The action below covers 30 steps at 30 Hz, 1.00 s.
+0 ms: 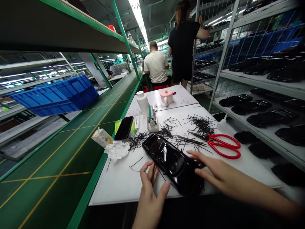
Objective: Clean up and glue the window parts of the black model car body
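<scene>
A glossy black model car [173,162] lies at a slant on the white tabletop near its front edge. My left hand [152,187] is beside the car's near-left flank, thumb and fingers spread; I cannot tell whether the fingertips touch it. At the other flank, my right hand [209,167] has its fingers stretched out and apart, with the fingertips at the car body. Red-handled scissors [224,146] lie just beyond my right hand. Thin black strips [202,125] are scattered in heaps behind the car.
Crumpled tissue [118,150], a small carton [102,136], a phone [124,128], a white bottle [142,103] and a pink-lidded cup [166,97] stand or lie around. A green conveyor [78,136] runs left. Racks of black car bodies [269,117] line the right. Two people are ahead.
</scene>
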{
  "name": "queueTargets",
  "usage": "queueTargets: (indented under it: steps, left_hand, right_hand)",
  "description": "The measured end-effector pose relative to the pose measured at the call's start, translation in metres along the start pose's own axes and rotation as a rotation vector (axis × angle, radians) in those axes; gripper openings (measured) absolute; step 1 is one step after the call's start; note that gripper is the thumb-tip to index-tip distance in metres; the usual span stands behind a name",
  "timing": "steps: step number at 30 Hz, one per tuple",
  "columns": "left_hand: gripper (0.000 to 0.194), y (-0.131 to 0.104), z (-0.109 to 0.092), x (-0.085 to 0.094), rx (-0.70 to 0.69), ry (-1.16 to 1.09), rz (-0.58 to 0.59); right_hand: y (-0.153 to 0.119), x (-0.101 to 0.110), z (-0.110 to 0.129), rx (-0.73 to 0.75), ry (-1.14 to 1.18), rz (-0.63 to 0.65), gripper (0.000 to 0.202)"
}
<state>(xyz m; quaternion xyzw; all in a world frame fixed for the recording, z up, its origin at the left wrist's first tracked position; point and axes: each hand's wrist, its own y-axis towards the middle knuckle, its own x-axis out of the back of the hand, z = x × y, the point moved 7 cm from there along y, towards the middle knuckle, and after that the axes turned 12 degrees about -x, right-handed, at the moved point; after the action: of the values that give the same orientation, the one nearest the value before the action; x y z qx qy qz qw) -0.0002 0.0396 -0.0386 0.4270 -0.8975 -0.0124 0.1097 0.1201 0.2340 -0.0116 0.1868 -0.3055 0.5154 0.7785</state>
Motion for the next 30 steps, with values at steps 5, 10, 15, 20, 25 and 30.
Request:
queueTargets:
  steps: [5,10,15,20,25,30]
  left_hand:
    - [0.047,0.038,-0.006,0.012,0.015,-0.027,0.023]
    - [0.033,0.088,-0.014,0.016,-0.036,0.144,0.142]
    - [0.045,0.076,-0.027,0.02,-0.13,0.378,0.22]
    - [0.069,0.006,-0.016,0.017,-0.354,0.821,0.067]
    - [0.071,-0.015,0.009,0.019,-0.332,0.847,-0.144]
    - [0.081,-0.012,0.01,0.02,-0.311,0.822,-0.155]
  right_hand:
    - [-0.037,-0.021,0.024,0.009,0.164,0.168,0.054]
    - [-0.038,-0.049,0.06,-0.024,0.223,0.506,0.057]
    - [0.0,-0.027,0.045,0.095,0.083,0.196,0.029]
    - [0.053,0.012,-0.013,-0.028,-0.581,-0.279,0.031]
    - [0.081,0.007,-0.024,-0.029,-0.701,-0.237,0.037]
    - [0.068,0.021,-0.025,-0.072,-0.7,-0.325,0.018]
